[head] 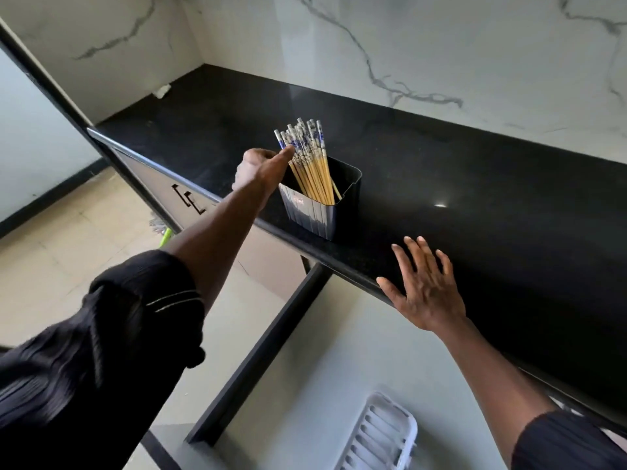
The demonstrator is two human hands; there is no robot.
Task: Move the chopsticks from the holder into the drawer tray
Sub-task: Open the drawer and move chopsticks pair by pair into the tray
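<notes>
Black counter (475,184) carries the holder (322,205) near its front edge, chopsticks (307,161) upright inside; left hand (259,169) pinching their tops to lift, right hand (425,288) spread flat for balance, tray (380,435) waiting in open drawer (305,351).

Soft daylight, fairly bright. One glare spot on the glossy black bench (440,205) — edges bow from wide-angle distortion. The near sleeve (84,361) is blurred.

Black countertop (475,198) below marble-veined wall (441,45); beige tiled floor (51,249); green-handled mop (164,237) partly visible.
</notes>
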